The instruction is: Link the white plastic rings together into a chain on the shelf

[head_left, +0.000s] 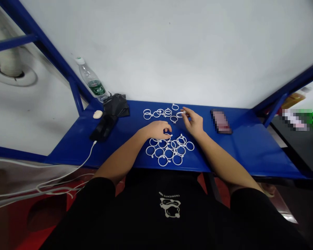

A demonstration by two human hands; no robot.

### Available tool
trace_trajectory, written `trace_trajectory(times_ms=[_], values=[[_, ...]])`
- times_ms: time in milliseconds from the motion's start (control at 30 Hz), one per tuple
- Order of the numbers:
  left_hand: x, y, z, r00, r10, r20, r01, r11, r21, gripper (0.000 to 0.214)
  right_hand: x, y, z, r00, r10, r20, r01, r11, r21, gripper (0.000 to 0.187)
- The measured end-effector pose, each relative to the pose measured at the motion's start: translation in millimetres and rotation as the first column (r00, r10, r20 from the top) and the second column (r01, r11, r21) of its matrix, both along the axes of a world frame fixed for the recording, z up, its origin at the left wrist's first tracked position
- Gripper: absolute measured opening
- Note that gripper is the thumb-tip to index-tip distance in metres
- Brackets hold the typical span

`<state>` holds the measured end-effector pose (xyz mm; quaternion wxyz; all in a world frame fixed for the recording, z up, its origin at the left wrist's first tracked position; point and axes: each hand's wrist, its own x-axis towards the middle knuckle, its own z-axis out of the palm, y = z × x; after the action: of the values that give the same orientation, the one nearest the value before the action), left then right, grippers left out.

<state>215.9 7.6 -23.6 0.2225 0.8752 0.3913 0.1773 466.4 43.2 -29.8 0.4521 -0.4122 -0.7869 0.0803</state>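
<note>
My right hand (pixel 194 122) pinches a thin white ring (pixel 179 115) between thumb and fingers, just above the far part of the blue table (pixel 120 142). Loosely curled, my left hand (pixel 158 130) hovers at the back edge of a near group of white rings (pixel 169 153); a gap shows between thumb and fingers, with nothing visible in them. Each ring seems to have a small tab on its rim. Beyond my hands lies a smaller group of similar rings (pixel 157 114). My left hand partly covers some of the near rings.
At the left are a plastic bottle (pixel 94 83), a black bag-like bundle (pixel 116 106), a pale rounded object (pixel 97 114) and a white cable (pixel 90 154). A blurred phone-like object (pixel 221 121) lies right. A white wall (pixel 172 52) rises behind the table.
</note>
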Motion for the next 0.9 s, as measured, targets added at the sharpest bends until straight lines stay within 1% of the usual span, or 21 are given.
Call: trace_trajectory(times_ms=[100, 200, 300, 367, 433, 467, 533, 600, 667, 767, 900], values=[[-2, 0, -1.9, 0.999, -0.034, -0.004, 0.034, 0.999, -0.019, 0.026, -2, 9, -7.3, 0.997, 0.008, 0.083, -0.004, 0.999, -0.050, 0.044], [0, -1, -2.2, 0.998, -0.032, -0.045, 0.031, 0.999, -0.026, 0.022, 0, 16, -11.6, 0.985, 0.079, 0.157, -0.066, 0.994, -0.082, 0.050], [4, -3, -0.9, 0.998, -0.007, -0.069, 0.008, 1.000, 0.024, 0.014, 3, 16, -8.9, 0.983, 0.111, 0.147, -0.107, 0.994, -0.035, 0.041], [7, -3, 0.5, 0.999, 0.036, -0.034, -0.033, 0.996, 0.085, 0.014, 3, 11, -4.4, 0.988, 0.106, 0.114, -0.105, 0.994, -0.011, 0.033], [9, -2, 1.9, 0.993, 0.109, 0.040, -0.113, 0.983, 0.145, 0.013, 2, 4, 0.2, 0.986, 0.140, 0.094, -0.137, 0.990, -0.045, 0.031], [10, -2, 2.4, 0.986, 0.147, 0.082, -0.159, 0.973, 0.168, 0.012, 1, 1, 1.9, 0.979, 0.182, 0.093, -0.174, 0.981, -0.087, 0.033], [11, 0, 2.6, 0.966, 0.203, 0.159, -0.234, 0.949, 0.210, 0.011, -2, -5, 3.6, 0.949, 0.295, 0.110, -0.272, 0.944, -0.184, 0.037], [12, 1, 1.6, 0.953, 0.216, 0.210, -0.266, 0.930, 0.252, 0.010, -6, -8, 3.0, 0.913, 0.383, 0.136, -0.346, 0.908, -0.236, 0.038], [13, 1, -0.1, 0.953, 0.188, 0.235, -0.253, 0.924, 0.285, 0.010, -8, -8, 1.0, 0.902, 0.406, 0.145, -0.370, 0.902, -0.223, 0.033], [14, 0, -1.9, 0.960, 0.135, 0.245, -0.208, 0.931, 0.302, 0.007, -7, -7, -1.1, 0.913, 0.395, 0.106, -0.372, 0.909, -0.187, 0.025], [16, -2, -2.9, 0.961, 0.136, 0.241, -0.206, 0.935, 0.290, 0.005, -5, -7, -0.1, 0.914, 0.403, 0.048, -0.388, 0.902, -0.188, 0.024]])
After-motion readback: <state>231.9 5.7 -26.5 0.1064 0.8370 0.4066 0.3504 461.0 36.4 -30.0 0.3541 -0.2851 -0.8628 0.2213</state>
